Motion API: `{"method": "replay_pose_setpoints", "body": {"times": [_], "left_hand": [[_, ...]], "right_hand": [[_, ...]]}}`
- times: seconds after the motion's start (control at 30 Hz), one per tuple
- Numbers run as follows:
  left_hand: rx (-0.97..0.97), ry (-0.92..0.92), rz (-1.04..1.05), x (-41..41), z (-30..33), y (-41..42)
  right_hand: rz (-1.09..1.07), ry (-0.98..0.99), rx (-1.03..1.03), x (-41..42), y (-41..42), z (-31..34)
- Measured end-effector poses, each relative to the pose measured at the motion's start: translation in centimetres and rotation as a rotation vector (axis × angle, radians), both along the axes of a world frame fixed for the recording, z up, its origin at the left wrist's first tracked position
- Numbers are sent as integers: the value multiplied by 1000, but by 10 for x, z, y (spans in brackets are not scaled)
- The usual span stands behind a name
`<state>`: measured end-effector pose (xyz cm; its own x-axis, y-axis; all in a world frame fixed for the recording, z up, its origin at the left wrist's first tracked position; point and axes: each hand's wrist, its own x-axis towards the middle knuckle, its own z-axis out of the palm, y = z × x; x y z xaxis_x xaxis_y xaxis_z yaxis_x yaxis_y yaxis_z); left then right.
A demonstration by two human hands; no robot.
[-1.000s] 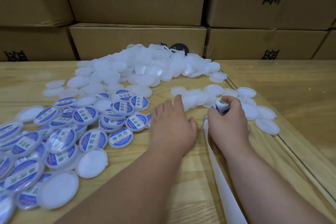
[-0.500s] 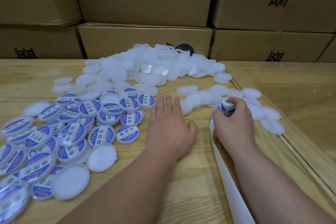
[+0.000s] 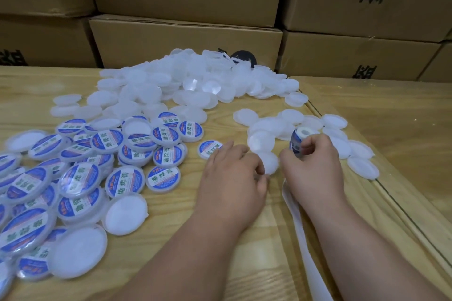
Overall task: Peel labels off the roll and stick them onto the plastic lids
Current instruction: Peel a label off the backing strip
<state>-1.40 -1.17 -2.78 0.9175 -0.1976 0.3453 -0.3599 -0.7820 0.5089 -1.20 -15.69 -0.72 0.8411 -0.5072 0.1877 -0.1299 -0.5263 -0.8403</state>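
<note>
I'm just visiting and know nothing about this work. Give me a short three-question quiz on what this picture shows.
1. True or false: the right hand holds the label roll.
2. The labelled lids lie mostly: A) left of the hands, B) right of the hands, C) on the boxes.
3. Fill in: a white backing strip trails from the roll toward the ____.

Key: 1 true; 2 A; 3 camera.
</note>
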Motion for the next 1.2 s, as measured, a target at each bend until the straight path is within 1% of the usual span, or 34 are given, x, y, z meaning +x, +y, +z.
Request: {"method": "replay_pose_setpoints", "body": {"times": [0.1, 0.3, 0.4, 0.47, 0.6, 0.67, 0.77, 0.93, 1.03, 1.2], "left_hand": [[-94, 12, -33, 4, 0, 0], [-460, 87, -56, 19, 13, -1], [-704, 149, -57, 21, 15, -1], [-839, 133, -51, 23, 15, 1], [-955, 123, -54, 26, 14, 2], [-964, 124, -59, 26, 15, 2], [-855, 121, -94, 25, 15, 2], [-717, 216, -190, 24, 15, 3], [-699, 211, -172, 24, 16, 1], [-709, 184, -131, 25, 16, 0]], "right_hand": [[20, 4, -22, -3, 0, 1], [59, 27, 9, -2, -4, 3], [151, 10, 41, 0, -3, 3], [215, 9, 79, 1, -1, 2], [298, -10, 156, 3, 1, 1], [313, -31, 170, 3, 2, 1], [328, -65, 219, 1, 4, 2], [369, -69, 359, -1, 5, 8], [373, -59, 386, -1, 5, 8], [430, -48, 349, -2, 6, 7]]}}
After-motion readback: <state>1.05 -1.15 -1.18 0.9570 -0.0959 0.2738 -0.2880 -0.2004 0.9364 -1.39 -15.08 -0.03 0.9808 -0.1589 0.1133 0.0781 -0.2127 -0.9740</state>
